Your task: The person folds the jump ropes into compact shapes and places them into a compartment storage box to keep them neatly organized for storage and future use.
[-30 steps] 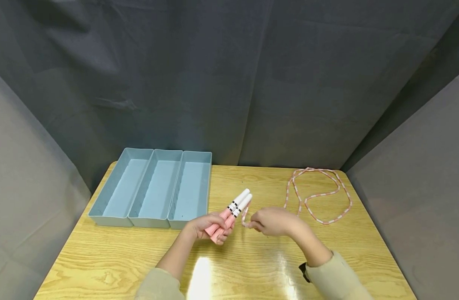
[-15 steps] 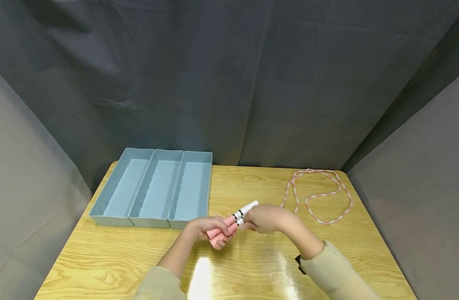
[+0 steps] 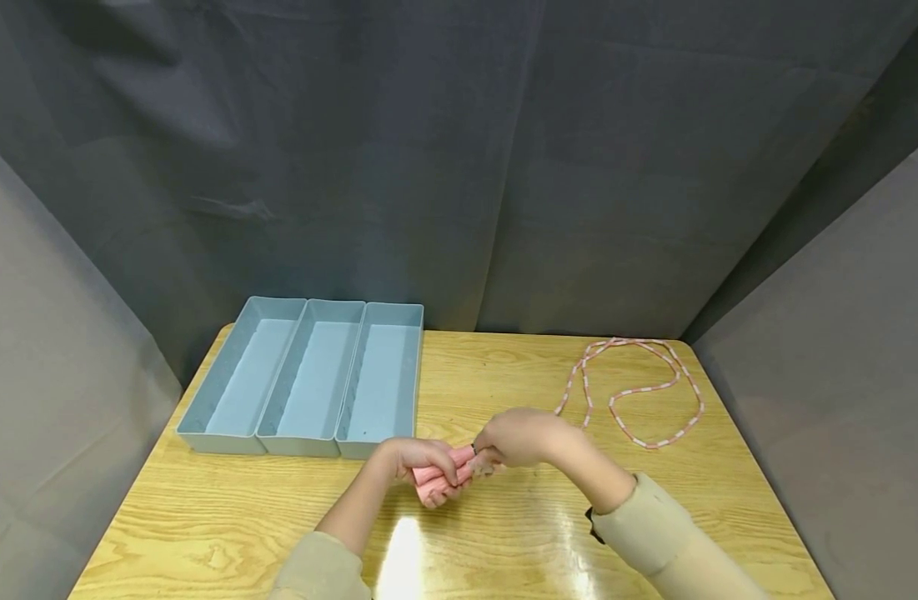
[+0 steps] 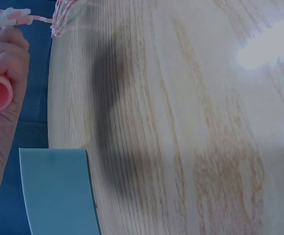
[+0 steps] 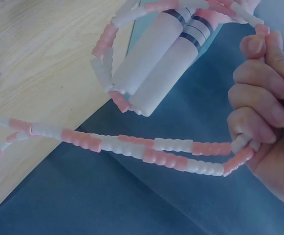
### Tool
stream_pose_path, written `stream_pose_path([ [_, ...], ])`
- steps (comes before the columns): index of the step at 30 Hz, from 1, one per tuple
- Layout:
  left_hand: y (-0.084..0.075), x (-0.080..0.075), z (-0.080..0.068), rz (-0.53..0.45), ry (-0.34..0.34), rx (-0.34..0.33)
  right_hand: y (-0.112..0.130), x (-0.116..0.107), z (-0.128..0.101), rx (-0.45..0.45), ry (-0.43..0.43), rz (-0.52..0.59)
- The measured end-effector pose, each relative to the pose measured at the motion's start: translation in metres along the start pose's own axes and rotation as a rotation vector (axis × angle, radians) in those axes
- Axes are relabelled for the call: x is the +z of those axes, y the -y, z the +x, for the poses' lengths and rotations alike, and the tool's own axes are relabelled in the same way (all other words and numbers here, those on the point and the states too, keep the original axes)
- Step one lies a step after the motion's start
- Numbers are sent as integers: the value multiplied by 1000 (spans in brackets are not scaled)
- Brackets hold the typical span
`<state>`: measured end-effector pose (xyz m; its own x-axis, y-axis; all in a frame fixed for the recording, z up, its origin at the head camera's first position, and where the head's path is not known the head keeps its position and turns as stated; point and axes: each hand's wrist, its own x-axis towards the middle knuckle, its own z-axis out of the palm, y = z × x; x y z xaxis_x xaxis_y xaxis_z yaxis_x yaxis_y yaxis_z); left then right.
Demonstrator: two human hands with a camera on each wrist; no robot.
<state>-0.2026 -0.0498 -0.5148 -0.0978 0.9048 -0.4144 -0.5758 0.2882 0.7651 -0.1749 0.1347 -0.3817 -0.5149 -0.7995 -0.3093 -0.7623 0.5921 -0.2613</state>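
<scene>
My left hand (image 3: 417, 463) clamps pink handles (image 3: 438, 476) near table (image 3: 504, 533) front. Just right of handles, right hand (image 3: 520, 435) pinches beaded rope (image 5: 146, 149). Judgement: keep wraps snug, feed slack from loop (image 3: 639, 392) beyond. Organizer tray (image 3: 308, 375) far left.

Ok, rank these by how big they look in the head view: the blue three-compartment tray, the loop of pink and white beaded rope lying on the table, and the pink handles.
1. Blue plastic three-compartment tray, clearly largest.
2. Loop of pink and white beaded rope lying on the wooden table.
3. Pink handles, smallest, though the left hand and right hand cover most of them.
</scene>
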Motion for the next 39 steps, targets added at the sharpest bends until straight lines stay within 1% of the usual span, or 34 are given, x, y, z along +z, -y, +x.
stream_pose_path([
  [4,-1,0,1,16,19,-12,0,1,3,-13,13,2],
  [8,-2,3,0,41,43,-23,1,2,6,7,36,27],
  [14,-5,7,0,60,81,-41,-1,4,10,-5,55,16],
  [19,-7,9,-1,78,121,-46,-2,7,12,-14,59,50],
  [27,-7,11,-3,110,132,-24,-3,8,11,-8,54,129],
  [32,-8,11,-3,123,145,-15,-8,12,12,-48,44,169],
  [35,-9,11,-3,136,138,-14,-12,14,13,-90,31,209],
  [36,-9,11,-3,143,130,-13,-14,15,13,-117,22,209],
  [39,-11,13,-3,157,108,-20,-16,16,12,-153,10,230],
])
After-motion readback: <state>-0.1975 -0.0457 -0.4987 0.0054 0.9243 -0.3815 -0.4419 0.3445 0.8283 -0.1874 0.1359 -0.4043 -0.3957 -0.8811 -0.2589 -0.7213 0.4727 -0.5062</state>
